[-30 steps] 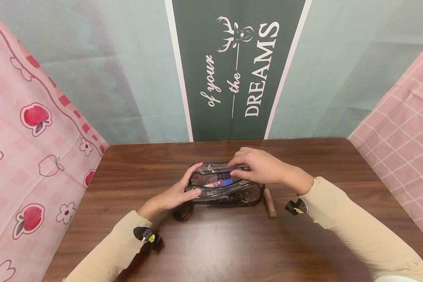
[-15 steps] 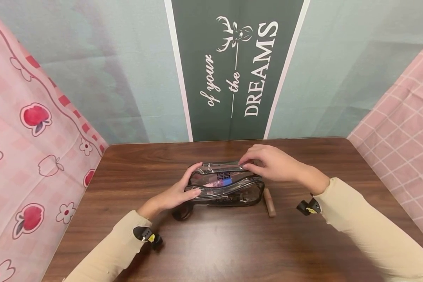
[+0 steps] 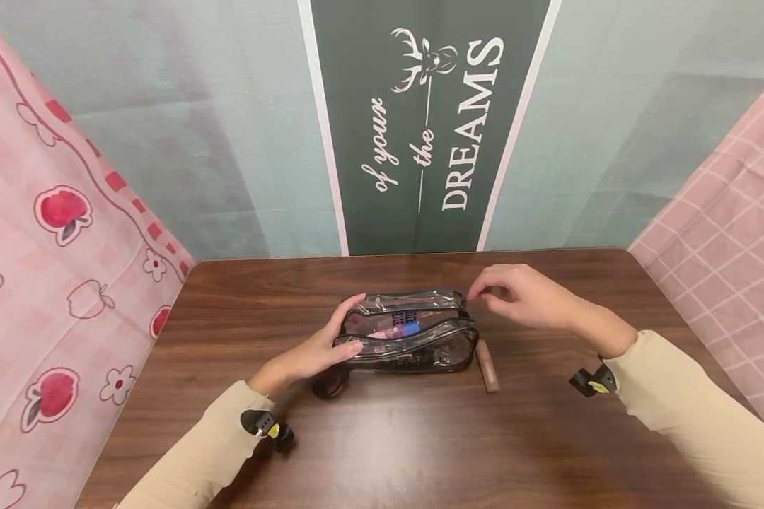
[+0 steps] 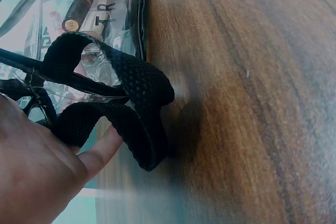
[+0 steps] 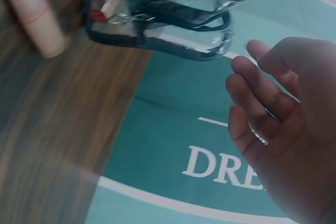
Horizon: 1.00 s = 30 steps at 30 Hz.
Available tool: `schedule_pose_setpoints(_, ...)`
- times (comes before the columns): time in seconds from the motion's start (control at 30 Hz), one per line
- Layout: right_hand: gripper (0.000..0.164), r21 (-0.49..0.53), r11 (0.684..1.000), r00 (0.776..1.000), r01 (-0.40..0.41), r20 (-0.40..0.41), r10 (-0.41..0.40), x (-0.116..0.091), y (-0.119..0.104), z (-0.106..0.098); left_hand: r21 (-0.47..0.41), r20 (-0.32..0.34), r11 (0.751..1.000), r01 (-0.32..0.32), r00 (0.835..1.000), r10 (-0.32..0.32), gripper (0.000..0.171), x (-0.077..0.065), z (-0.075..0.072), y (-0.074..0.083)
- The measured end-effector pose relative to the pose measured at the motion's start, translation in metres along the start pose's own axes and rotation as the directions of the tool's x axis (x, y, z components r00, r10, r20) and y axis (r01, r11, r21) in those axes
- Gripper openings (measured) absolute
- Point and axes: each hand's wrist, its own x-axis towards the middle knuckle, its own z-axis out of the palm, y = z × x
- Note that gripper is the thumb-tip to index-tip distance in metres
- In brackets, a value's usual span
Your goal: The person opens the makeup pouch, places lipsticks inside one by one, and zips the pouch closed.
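A clear toiletry bag (image 3: 423, 348) with black piping lies on the table, its top gaping. Inside, a pink-purple tube with a blue cap (image 3: 400, 330) shows, and in the left wrist view several small cosmetics (image 4: 84, 9) press against the plastic. My left hand (image 3: 315, 350) holds the bag's left end, thumb on the near rim and fingers at the far side. A black strap loop (image 4: 142, 85) hangs beside that hand. Just off the bag's right end is my right hand (image 3: 535, 298), fingers loosely bent with nothing between them.
A slim tan cosmetic tube (image 3: 487, 367) lies on the brown wooden table (image 3: 382, 438) by the bag's right end. Behind the table hangs a teal curtain (image 3: 255, 127) with a dark lettered panel; pink patterned cloths (image 3: 726, 191) stand at both sides.
My right hand has moved rightward along the bag's top, from above the opening to past its right end. The opening's right part now shows. My left hand and the bag have stayed put.
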Motion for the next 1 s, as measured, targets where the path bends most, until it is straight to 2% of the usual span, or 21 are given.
schedule_pose_setpoints(0.3, 0.034, 0.009, 0.999, 0.998, -0.034, 0.058, 0.034, -0.014, 0.011, 0.007, 0.009, -0.002, 1.000, 0.010, 1.000, -0.010, 0.082, 0.000, -0.001, -0.001)
schedule_pose_setpoints(0.6, 0.025, -0.001, 0.998, 0.965, -0.059, 0.255, 0.058, -0.024, 0.023, 0.027, 0.012, 0.007, 1.000, 0.002, 1.000, -0.002, 0.083, -0.002, 0.000, -0.001)
schedule_pose_setpoints(1.0, 0.033, -0.004, 1.000, 0.952, -0.017, 0.304, 0.017, -0.034, 0.030, 0.049, 0.026, 0.002, 1.000, 0.013, 1.000, -0.013, 0.083, -0.002, 0.000, -0.001)
